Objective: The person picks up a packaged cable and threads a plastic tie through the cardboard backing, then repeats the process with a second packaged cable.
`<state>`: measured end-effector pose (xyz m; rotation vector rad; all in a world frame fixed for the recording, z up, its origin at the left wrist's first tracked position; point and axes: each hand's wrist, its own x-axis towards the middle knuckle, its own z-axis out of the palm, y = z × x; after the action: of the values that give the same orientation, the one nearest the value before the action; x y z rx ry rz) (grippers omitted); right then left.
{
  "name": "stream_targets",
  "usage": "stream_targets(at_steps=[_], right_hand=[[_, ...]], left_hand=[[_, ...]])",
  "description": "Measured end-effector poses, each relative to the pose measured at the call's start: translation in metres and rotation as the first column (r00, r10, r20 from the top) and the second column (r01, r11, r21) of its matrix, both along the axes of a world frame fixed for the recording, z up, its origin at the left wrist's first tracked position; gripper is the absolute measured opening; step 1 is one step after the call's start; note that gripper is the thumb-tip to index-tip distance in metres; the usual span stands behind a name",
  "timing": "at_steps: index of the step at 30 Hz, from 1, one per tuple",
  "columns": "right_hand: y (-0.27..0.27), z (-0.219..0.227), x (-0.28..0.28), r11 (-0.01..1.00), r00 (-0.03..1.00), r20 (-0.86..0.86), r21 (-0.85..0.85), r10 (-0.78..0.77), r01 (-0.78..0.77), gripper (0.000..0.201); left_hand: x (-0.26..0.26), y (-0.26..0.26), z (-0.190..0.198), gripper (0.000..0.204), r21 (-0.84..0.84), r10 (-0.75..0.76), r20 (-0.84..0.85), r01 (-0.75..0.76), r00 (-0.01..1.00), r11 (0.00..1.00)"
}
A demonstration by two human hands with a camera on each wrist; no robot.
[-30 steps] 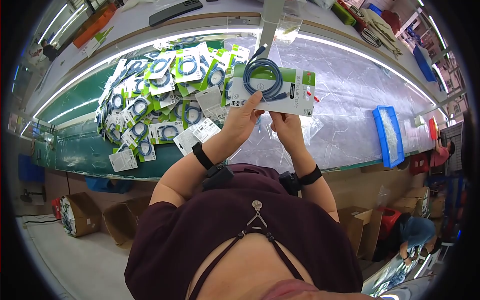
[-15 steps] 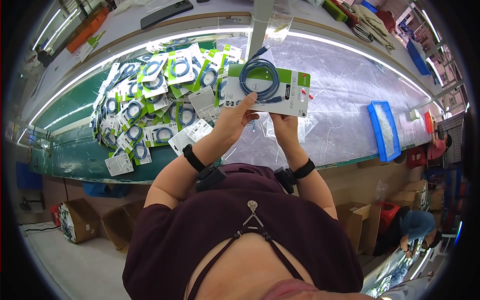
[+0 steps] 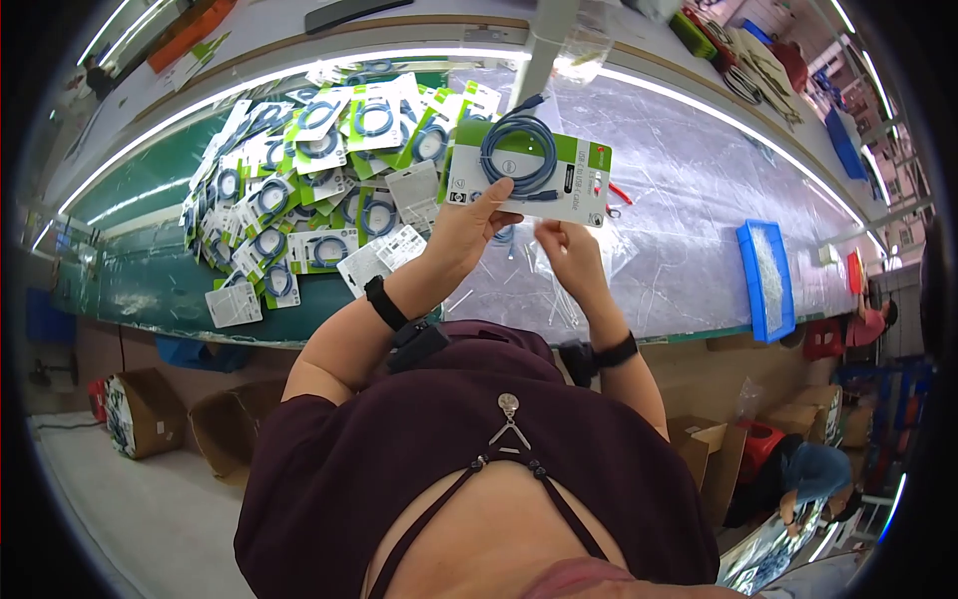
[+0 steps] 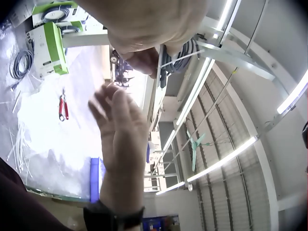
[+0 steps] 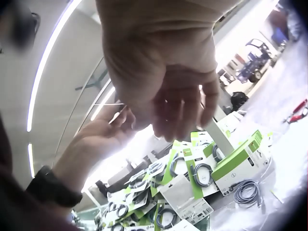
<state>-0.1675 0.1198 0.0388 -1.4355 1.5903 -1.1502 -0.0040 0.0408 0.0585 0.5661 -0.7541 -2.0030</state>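
My left hand (image 3: 469,232) grips a retail card (image 3: 584,190) by its lower left edge, the thumb lying over a coiled blue USB-C cable (image 3: 519,160) on its front. One dark plug of the cable sticks up past the card's top edge. My right hand (image 3: 574,262) is just below the card, apart from it, its fingers loosely curled with nothing seen in them. In the left wrist view the right hand (image 4: 122,137) is blurred. Red-handled cutters (image 4: 63,107) lie on the table beyond the hands.
A large heap of carded cables (image 3: 319,190) covers the left of the table. A loose coiled cable (image 5: 247,192) lies before a green-and-white box (image 5: 243,166). Thin white strips (image 4: 20,149) are scattered near the table's front. A blue tray (image 3: 748,285) is at the right; an upright post (image 3: 544,50) rises behind.
My right hand has let go of the card's lower edge and drawn slightly away below it. The left hand still holds the card and cable.
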Motion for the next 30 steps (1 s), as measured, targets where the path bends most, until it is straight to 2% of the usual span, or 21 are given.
stream_targets(at_steps=[1,2,3,4,5,6,11,15,18,22,27,30], right_hand=[[0.008,0.014,0.002,0.98,0.967,-0.217,0.174,0.131,-0.094,0.03],[0.01,0.026,0.005,0.925,0.869,-0.403,0.354,0.287,-0.141,0.032],[0.006,0.038,0.012,0.921,0.864,-0.403,0.356,0.303,-0.157,0.032],[0.004,0.05,0.02,0.987,0.823,-0.547,0.041,0.152,-0.155,0.033],[0.005,0.058,0.027,0.946,0.778,-0.627,-0.275,-0.042,-0.171,0.034],[0.004,0.062,0.031,0.802,0.729,-0.635,-0.56,-0.256,-0.207,0.035],[-0.029,0.062,0.03,0.803,0.708,-0.686,-0.511,-0.166,-0.307,0.036],[-0.031,0.056,0.03,0.772,0.709,-0.685,-0.539,-0.167,-0.338,0.032],[-0.031,0.053,0.032,0.69,0.663,-0.706,-0.61,-0.251,-0.389,0.029],[-0.03,0.052,0.032,0.654,0.689,-0.659,-0.67,-0.303,-0.353,0.026],[-0.026,0.061,0.035,0.654,0.718,-0.616,-0.694,-0.323,-0.302,0.023],[-0.026,0.064,0.033,0.679,0.715,-0.64,-0.66,-0.283,-0.322,0.022]], left_hand=[[0.003,-0.005,-0.003,0.03,-0.027,0.058,0.001,-0.058,0.998,0.998],[0.007,-0.008,-0.005,0.03,-0.054,0.118,0.0,-0.118,0.993,0.992],[0.01,-0.01,-0.006,0.03,-0.052,0.136,-0.001,-0.136,0.991,0.989],[0.011,-0.009,-0.007,0.03,-0.062,0.151,0.003,-0.151,0.988,0.987],[0.01,-0.006,-0.01,0.03,-0.068,0.158,0.008,-0.157,0.987,0.985],[0.008,-0.003,-0.011,0.03,-0.078,0.161,0.01,-0.16,0.987,0.984],[0.006,0.006,-0.007,0.029,-0.053,0.148,-0.042,-0.15,0.988,0.987],[0.008,0.008,-0.008,0.026,-0.008,0.163,-0.105,-0.165,0.981,0.986],[0.007,0.005,-0.015,0.025,0.04,0.159,-0.128,-0.155,0.979,0.987],[0.006,0.011,-0.008,0.025,0.036,0.139,-0.161,-0.135,0.977,0.99],[0.008,0.015,0.001,0.026,0.032,0.115,-0.201,-0.111,0.973,0.993],[0.012,0.017,0.005,0.023,0.02,0.024,-0.242,-0.019,0.97,1.0]])
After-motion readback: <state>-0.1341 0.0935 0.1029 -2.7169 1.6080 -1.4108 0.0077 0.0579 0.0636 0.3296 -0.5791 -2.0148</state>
